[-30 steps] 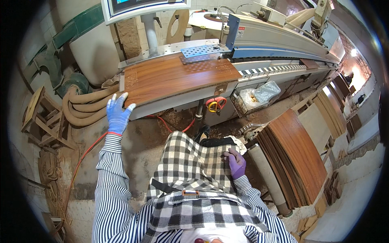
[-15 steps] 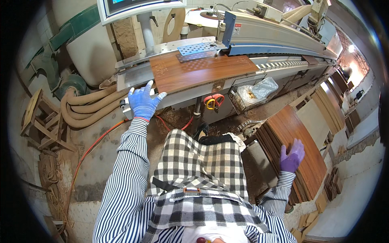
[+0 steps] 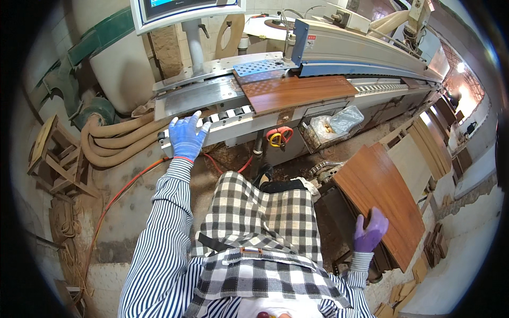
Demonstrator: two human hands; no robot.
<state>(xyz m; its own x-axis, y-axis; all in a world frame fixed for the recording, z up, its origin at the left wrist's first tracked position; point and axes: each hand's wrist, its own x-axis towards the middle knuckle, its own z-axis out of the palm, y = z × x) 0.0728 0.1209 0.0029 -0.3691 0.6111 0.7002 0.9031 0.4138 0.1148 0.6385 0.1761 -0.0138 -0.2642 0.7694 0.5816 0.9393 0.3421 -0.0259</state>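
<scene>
My left hand point(image 3: 185, 138), in a blue glove, lies open with spread fingers against the roller edge point(image 3: 225, 114) at the front of the machine. To its right, a wood-grain board point(image 3: 297, 93) rests on the machine, beside and partly under a blue perforated plate point(image 3: 260, 67). My right hand point(image 3: 371, 228), in a purple glove, grips the near edge of the top board point(image 3: 379, 185) on the stack at my right; that board sits askew over those beneath.
A screen point(image 3: 185, 10) stands above the machine. Hoses point(image 3: 111, 153) and a wooden stool point(image 3: 53, 159) are at left. Red scissors point(image 3: 281, 135) hang at the front beside a basket point(image 3: 331, 127). More panels point(image 3: 424, 143) lean at right; a red cable point(image 3: 122, 191) crosses the floor.
The board on the machine has moved right, uncovering metal and rollers. My left hand moved right, then stayed. My right hand left my lap for the stack, whose top board has shifted toward me.
</scene>
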